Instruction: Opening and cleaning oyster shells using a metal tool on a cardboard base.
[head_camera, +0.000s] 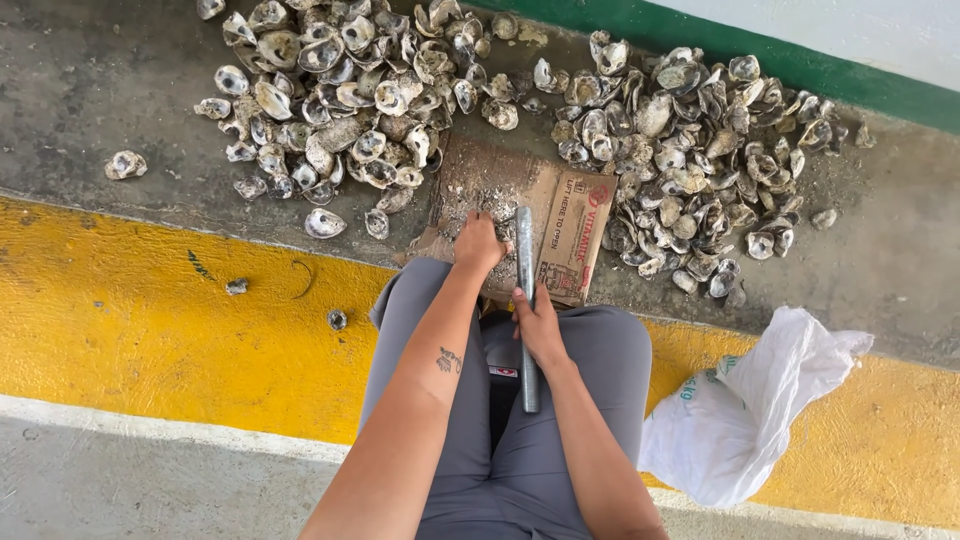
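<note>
Left hand (478, 243): reached out ahead of the knees, fingers curled down onto the gritty cardboard (560, 215); it seems closed on something small there, but what it is cannot be made out.
Right hand (538, 325): clamped around the metal rod (527, 300), about halfway along it.
Rod: grey, running straight away from the person; far tip over the cardboard just beside the left hand, near end over the lap.
Hands: near each other, not touching; left forward, right closer to the body.
Cardboard: flattened brown box on the concrete, between two shell piles.
Shells left (340, 100): big heap, beyond and left of the left hand.
Shells right (700, 150): second heap, right of the cardboard.
White bag (740, 410): crumpled on the yellow stripe (150, 320), right of the knees.
</note>
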